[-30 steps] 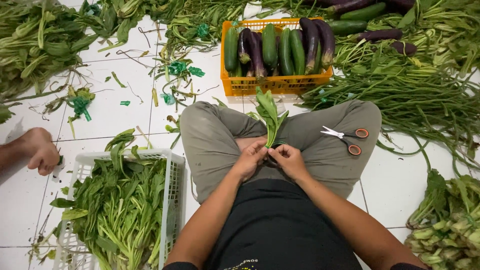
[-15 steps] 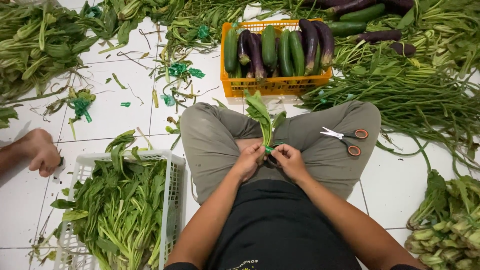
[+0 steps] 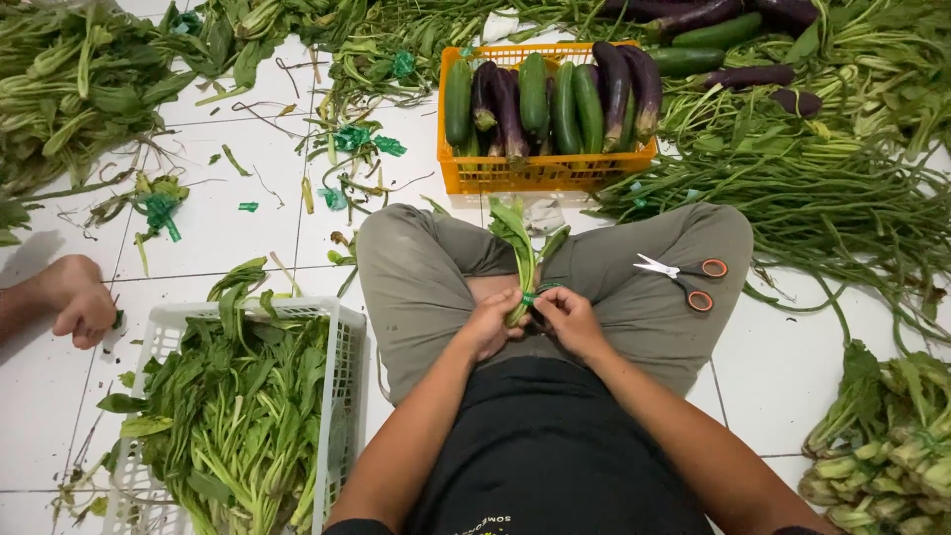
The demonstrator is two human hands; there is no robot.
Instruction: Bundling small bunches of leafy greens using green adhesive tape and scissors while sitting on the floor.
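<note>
The left hand (image 3: pixel 487 325) and right hand (image 3: pixel 567 319) both grip a small leafy bunch (image 3: pixel 522 253) at its stems, near orange-handled scissors (image 3: pixel 684 278) on the knee.

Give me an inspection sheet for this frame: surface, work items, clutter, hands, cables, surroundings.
Surface: white tiled floor, littered with stem scraps.
Work items: small bunch of leafy greens held over the lap, green band at its stems.
Clutter: scissors resting on the right thigh; green tape bits.
Hands: left hand and right hand both grip the bunch's stems.
Cables: nothing seen.
Surroundings: white basket of greens; orange crate of cucumbers and aubergines; long beans; another person's foot.
</note>
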